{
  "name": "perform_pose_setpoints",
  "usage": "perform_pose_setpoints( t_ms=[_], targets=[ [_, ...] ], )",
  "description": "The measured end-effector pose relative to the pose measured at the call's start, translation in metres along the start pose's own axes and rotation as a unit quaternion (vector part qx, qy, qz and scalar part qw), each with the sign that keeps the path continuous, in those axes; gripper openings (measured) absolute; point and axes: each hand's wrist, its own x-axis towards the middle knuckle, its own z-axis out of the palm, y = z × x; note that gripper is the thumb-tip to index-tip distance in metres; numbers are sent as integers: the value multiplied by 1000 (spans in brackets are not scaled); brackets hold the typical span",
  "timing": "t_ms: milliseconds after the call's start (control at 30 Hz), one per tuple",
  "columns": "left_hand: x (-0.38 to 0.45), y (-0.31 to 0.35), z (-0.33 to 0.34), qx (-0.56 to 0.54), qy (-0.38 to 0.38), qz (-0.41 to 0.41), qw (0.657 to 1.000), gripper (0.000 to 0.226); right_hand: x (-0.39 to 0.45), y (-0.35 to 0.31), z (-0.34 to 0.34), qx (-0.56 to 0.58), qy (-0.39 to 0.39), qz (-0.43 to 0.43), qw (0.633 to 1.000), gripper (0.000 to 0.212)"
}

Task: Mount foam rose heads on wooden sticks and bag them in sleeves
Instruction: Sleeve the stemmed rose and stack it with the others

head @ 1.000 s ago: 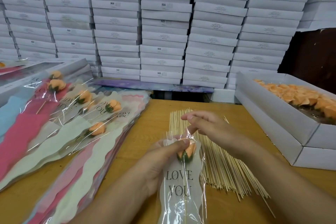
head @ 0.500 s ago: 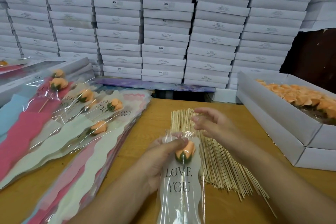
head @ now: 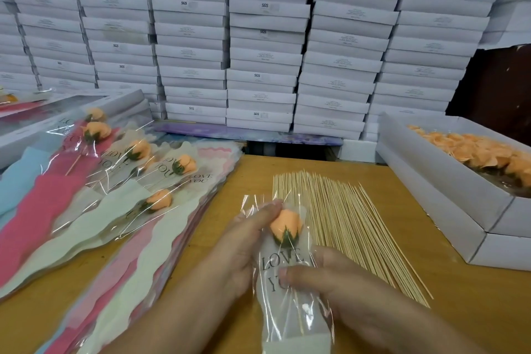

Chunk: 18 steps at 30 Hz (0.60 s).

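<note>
An orange foam rose head (head: 286, 225) on a thin stick sits inside a clear sleeve (head: 290, 316) printed "LOVE YOU", held over the wooden table. My left hand (head: 244, 241) holds the sleeve's top, fingers beside the rose head. My right hand (head: 330, 282) grips the sleeve lower down, thumb across the print. A fan of bare wooden sticks (head: 344, 224) lies just right of the rose. More orange rose heads (head: 482, 152) fill an open white box at the right.
Several bagged roses (head: 161, 201) lie on stacks of coloured sleeves (head: 86, 238) at the left. A white box (head: 448, 210) lines the table's right edge. A wall of stacked white cartons (head: 258, 37) stands behind the table (head: 465, 310).
My right hand came down from the sleeve's top opening to grip the sleeve below the rose head. The left hand stayed at the top of the sleeve.
</note>
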Motion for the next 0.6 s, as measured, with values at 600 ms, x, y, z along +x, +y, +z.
perform_pose_setpoints(
  t_ms=[600],
  targets=[
    [8, -1, -4, 49, 16, 6, 999, 40, 5, 1, 1, 93, 100, -35, 990, 33]
  ],
)
